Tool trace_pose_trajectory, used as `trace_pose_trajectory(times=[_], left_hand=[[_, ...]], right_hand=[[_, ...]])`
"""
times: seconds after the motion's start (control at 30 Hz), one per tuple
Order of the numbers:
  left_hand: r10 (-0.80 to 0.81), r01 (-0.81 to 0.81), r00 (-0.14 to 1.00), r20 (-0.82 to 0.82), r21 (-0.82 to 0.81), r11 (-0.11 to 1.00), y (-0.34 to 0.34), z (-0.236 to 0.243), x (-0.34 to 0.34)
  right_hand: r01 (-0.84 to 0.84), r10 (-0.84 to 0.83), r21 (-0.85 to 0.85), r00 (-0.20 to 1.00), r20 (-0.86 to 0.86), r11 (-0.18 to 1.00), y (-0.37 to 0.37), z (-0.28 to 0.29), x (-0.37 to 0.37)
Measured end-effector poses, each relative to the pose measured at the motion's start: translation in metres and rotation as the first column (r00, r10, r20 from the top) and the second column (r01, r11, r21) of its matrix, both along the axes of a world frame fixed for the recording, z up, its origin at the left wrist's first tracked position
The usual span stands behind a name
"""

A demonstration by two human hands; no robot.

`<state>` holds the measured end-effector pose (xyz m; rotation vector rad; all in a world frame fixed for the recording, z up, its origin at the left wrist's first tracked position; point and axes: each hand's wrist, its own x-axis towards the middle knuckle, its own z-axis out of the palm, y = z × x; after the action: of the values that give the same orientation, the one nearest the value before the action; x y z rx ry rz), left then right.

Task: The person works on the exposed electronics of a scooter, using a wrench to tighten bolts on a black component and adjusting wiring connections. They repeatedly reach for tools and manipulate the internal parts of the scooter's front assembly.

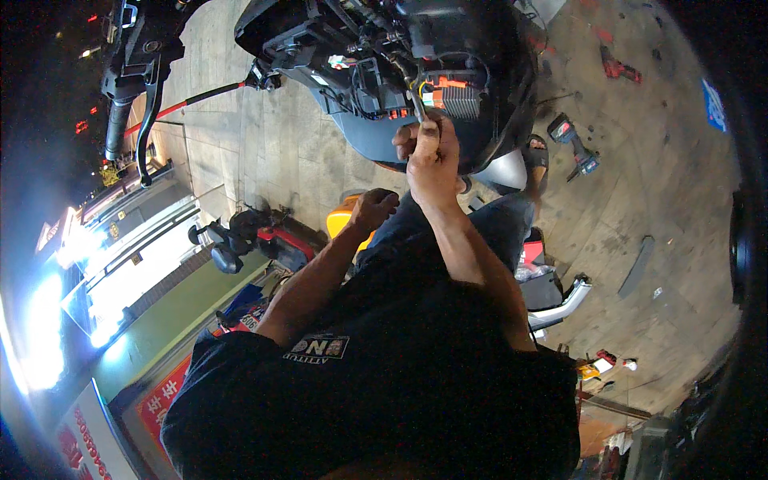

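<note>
Stained floor (616,216), bearing a drill (578,150), extends beneath an opened dark vehicle body (512,80), where the right hand (432,156) pinches a slim metal tool (418,104) near a finned block (462,102), the left hand (374,210) being apart, fingers curled, contents indeterminable.

Dull metal, that tool (418,104) looked; the shirt (384,408) was matt cloth, the panel (360,138) looked like smooth plastic, and the floor (596,232) was matt and scuffed!
</note>
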<state>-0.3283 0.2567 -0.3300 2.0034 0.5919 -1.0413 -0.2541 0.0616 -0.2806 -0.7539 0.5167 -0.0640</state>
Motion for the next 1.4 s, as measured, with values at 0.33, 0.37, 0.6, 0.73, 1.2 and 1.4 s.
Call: trace_pose_trajectory(times=[0.33,0.37,0.6,0.73,1.2,1.4], left_hand=[[-0.078,0.079,0.996,0.04,-0.023,0.997,0.01,-0.022,-0.011],[-0.095,0.096,0.995,0.033,-0.012,0.995,0.011,-0.024,-0.012],[-0.125,0.125,0.992,-0.004,0.009,0.992,0.022,-0.029,-0.011],[-0.156,0.156,0.986,0.063,0.007,0.988,0.022,-0.029,-0.012],[-0.206,0.191,0.974,0.096,0.142,0.971,0.005,-0.012,-0.008],[-0.13,0.134,0.988,0.083,-0.04,0.99,0.032,-0.027,-0.009]], right_hand=[[0.174,-0.135,-0.142,0.959,0.251,0.974,0.022,-0.018,0.0],[0.113,-0.088,-0.117,0.977,0.194,0.987,0.017,-0.016,0.0],[-0.007,0.004,0.1,0.999,0.033,0.995,-0.016,0.01,0.008],[0.056,-0.065,0.134,0.996,0.06,0.989,-0.006,0.008,0.005],[0.211,-0.213,0.039,0.972,0.096,0.977,0.033,-0.007,-0.007],[0.249,-0.244,-0.042,0.965,0.092,0.968,0.041,-0.012,-0.009]])
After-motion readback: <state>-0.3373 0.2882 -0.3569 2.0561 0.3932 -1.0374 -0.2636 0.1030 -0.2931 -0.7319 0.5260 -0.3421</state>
